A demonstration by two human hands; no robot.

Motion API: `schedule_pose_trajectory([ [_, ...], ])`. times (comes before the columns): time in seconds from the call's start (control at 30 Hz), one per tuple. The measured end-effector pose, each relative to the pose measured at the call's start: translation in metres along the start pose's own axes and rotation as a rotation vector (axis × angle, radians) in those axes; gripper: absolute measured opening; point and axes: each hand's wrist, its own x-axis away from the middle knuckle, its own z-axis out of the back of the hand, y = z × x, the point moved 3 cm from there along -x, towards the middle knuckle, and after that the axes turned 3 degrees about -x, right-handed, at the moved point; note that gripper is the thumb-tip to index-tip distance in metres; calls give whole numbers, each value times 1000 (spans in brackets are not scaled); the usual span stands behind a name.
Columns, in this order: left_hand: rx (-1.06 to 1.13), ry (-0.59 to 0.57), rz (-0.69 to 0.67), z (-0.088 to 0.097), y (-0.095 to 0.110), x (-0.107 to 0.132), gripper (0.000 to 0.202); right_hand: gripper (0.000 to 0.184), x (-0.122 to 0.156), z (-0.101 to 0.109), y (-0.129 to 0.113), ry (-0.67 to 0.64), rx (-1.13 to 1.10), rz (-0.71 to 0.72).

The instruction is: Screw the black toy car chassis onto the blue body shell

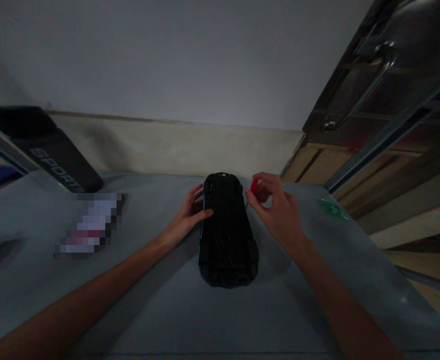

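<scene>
A toy car (225, 225) lies upside down on the grey tabletop, its black underside and wheels facing up and a thin strip of blue body showing along the left edge. My left hand (190, 212) grips the car's left side, with the thumb on the underside and the fingers along the edge. In the pinch of my right hand (274, 202) is a small screwdriver with a red handle (254, 185). Its thin shaft points down beside the car's right edge; where the tip ends I cannot make out.
To the left, a flat, blurred-out rectangular object (90, 225) lies on the tabletop (160, 305). Behind it leans a black case marked SPORT (60, 155). A small green piece (333, 209) sits near the right edge. A pale wall (175, 145) stands behind the table.
</scene>
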Motion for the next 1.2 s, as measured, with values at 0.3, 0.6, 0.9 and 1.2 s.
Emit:
schedule_pose_trajectory([
  [0.3, -15, -6, -11, -2, 5, 3, 85, 24, -4, 5, -3, -65, -40, 34],
  [0.6, 4, 6, -4, -3, 4, 2, 85, 29, -4, 6, -2, -84, -39, 40],
  [0.9, -2, 9, -2, -3, 3, 2, 89, 24, -1, 8, 2, -30, -1, -77],
  [1.2, -19, 2, -1, -3, 3, 3, 89, 32, -3, 6, -7, -131, -43, 79],
])
